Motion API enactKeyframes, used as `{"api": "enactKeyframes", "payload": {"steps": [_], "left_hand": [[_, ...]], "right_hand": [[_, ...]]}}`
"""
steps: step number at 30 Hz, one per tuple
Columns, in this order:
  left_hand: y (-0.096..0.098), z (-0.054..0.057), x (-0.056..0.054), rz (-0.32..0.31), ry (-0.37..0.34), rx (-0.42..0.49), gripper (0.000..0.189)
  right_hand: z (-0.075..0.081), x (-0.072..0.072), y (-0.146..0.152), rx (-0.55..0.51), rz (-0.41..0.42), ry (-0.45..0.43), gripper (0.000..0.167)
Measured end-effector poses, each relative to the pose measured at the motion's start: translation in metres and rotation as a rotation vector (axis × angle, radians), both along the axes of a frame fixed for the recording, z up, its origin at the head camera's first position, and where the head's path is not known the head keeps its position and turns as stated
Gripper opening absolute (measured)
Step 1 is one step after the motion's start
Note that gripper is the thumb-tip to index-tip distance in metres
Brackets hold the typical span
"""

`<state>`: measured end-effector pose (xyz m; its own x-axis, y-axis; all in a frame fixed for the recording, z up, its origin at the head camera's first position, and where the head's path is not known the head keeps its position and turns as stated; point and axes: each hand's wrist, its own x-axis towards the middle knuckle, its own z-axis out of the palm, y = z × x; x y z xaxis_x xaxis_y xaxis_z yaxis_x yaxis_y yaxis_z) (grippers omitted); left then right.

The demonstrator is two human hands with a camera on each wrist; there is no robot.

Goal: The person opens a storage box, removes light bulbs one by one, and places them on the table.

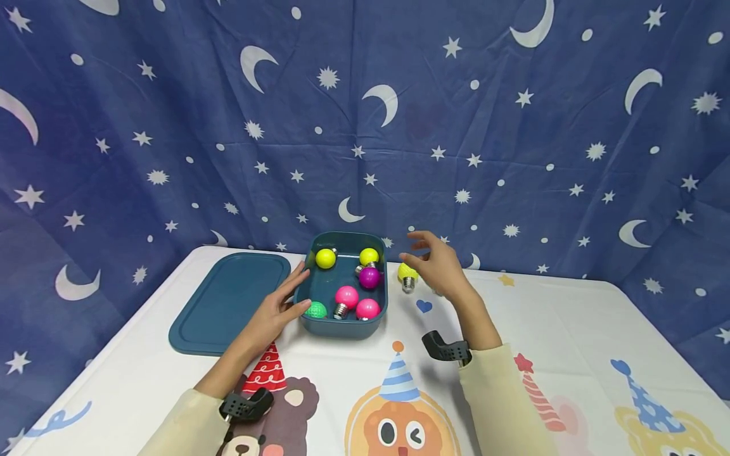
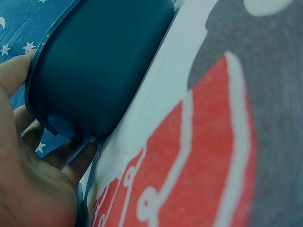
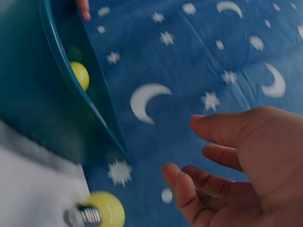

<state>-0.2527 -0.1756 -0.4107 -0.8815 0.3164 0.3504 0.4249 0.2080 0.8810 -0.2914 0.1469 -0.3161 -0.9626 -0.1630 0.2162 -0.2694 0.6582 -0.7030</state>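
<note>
A dark teal box (image 1: 342,328) stands on the table with several light bulbs inside: yellow bulbs (image 1: 326,258), a purple bulb (image 1: 369,277), pink bulbs (image 1: 346,296) and a green bulb (image 1: 315,310). My left hand (image 1: 279,310) rests against the box's left side, fingers spread along its wall and rim. To the right of the box, my right hand (image 1: 436,266) hovers with loosely bent fingers and holds nothing. Just below it on the table lies a yellow bulb (image 3: 108,210) with a silver screw base, partly covered by the hand in the head view.
A flat teal lid (image 1: 228,304) lies on the table left of the box. Behind the table hangs a blue curtain (image 1: 422,139) with moons and stars. The white tablecloth (image 1: 342,373) carries printed party animals.
</note>
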Motion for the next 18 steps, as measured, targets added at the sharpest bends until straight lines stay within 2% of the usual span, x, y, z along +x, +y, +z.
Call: {"api": "enactKeyframes", "payload": {"steps": [7,14,18], "left_hand": [[-0.002,0.001,0.000,-0.003,0.010,-0.007,0.060],[-0.001,0.001,0.002,-0.002,0.002,0.001,0.060],[-0.001,0.001,0.001,0.001,0.006,-0.008,0.059]], "right_hand": [[-0.004,0.009,-0.040,0.013,0.131,0.038,0.048],[-0.018,0.014,-0.073,0.027,0.252,-0.001,0.045],[-0.025,0.017,-0.087,0.050,0.351,-0.026,0.045]]}}
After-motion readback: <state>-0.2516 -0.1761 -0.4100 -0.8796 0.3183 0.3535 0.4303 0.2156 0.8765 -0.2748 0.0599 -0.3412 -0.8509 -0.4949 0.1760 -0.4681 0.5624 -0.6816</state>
